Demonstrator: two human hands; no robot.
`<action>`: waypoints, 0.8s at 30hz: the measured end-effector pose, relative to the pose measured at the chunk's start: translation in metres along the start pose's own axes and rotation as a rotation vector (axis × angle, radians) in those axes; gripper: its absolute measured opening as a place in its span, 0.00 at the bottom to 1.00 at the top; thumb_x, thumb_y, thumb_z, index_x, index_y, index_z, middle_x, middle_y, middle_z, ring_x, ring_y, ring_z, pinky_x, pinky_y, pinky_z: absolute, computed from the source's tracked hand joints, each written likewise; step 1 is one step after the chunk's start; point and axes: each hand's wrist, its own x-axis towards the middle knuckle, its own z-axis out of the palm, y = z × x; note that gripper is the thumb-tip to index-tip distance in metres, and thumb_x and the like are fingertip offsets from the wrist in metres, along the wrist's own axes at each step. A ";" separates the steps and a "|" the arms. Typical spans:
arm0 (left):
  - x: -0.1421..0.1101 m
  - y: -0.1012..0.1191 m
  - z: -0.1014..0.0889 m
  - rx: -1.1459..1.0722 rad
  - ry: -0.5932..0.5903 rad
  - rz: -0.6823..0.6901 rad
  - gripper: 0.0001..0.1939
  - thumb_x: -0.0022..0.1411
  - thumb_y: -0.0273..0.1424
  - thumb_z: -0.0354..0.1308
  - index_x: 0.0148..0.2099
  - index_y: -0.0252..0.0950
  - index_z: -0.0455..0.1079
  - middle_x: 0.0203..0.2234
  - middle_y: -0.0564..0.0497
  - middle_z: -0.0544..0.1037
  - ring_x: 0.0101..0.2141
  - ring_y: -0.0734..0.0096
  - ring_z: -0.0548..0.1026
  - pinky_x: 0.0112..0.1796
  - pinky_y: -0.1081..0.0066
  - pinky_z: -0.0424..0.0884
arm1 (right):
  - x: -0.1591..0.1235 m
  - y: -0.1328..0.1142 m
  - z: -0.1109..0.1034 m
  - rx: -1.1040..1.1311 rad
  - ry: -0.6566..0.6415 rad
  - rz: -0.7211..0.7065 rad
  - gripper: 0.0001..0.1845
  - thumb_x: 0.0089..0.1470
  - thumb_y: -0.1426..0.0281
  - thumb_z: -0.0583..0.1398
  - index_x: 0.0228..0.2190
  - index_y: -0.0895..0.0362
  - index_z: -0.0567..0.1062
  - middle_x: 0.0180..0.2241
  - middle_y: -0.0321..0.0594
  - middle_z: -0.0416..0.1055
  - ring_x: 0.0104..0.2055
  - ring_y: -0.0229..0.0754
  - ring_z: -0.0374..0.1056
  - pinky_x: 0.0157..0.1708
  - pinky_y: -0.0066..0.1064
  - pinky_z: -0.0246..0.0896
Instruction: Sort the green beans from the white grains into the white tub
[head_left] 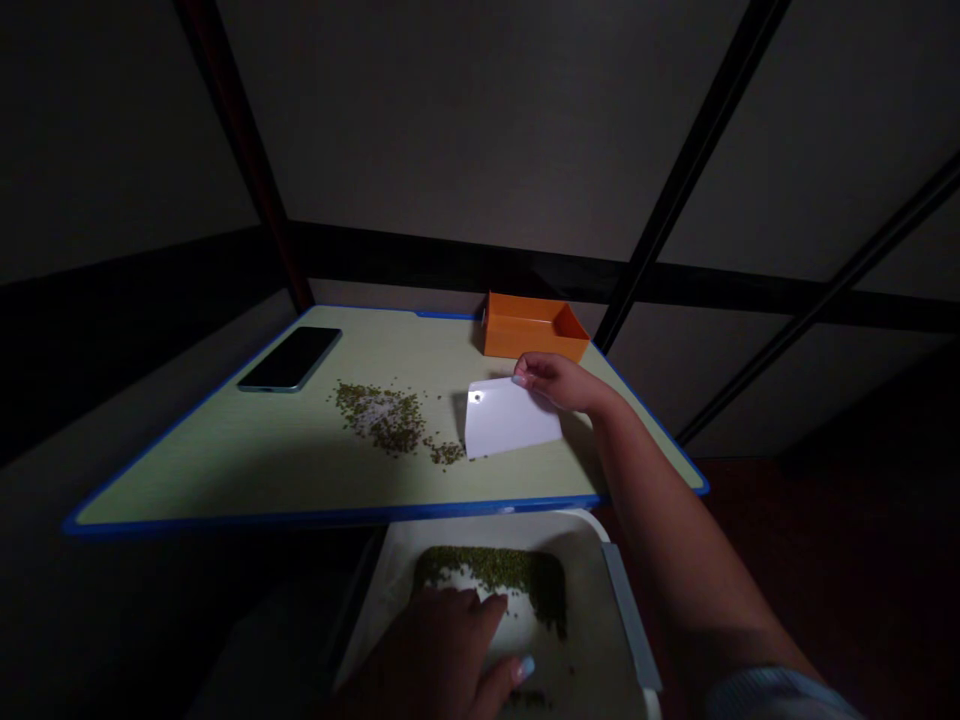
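My right hand point(556, 381) pinches the upper edge of a white card point(511, 418) between thumb and fingers. The card stands tilted on the table, with a small round spot near its upper left corner. Just left of its lower edge lie small greenish-brown seeds or grains point(390, 418), scattered loosely. Below the table's front edge, my left hand point(454, 645) is inside a white plastic bin point(592, 620), thumb apart from the fingers and nothing seen in it. Beyond its fingertips, more green grains point(510, 568) are heaped along the bin's far side.
The pale table point(225, 480) has a blue rim. A dark-screened phone point(294, 358) lies at the back left. An orange open box point(532, 328) stands at the back right, behind my right hand. Panelled walls point(450, 120) rise behind the table.
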 end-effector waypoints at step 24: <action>-0.002 0.010 -0.017 -0.115 -0.056 -0.066 0.09 0.60 0.34 0.60 0.43 0.39 0.74 0.38 0.46 0.80 0.37 0.57 0.78 0.41 0.60 0.75 | -0.012 -0.015 -0.012 0.129 -0.490 0.150 0.12 0.46 0.65 0.67 0.32 0.59 0.75 0.25 0.31 0.71 0.27 0.33 0.63 0.32 0.28 0.57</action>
